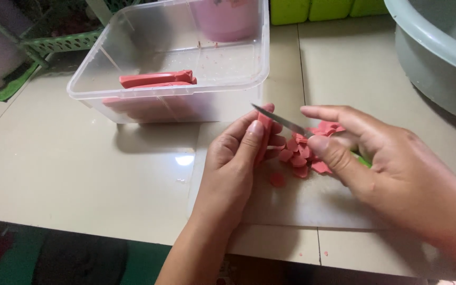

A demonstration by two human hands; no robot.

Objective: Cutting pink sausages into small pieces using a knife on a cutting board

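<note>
Slicing a pink sausage at frame centre.
I see my left hand (236, 158) clamped on the sausage (264, 138), my right hand (391, 169) gripping a knife (281, 121) against it; slices (304, 153) lie on the surface (80, 174), clear tub (186, 89) upper left.

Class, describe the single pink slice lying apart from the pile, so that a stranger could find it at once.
Start at the clear plastic box on the tiled floor. In front of it, the left hand holds a pink sausage beside a heap of slices. The lone slice lies nearer the viewer, touching nothing.
</note>
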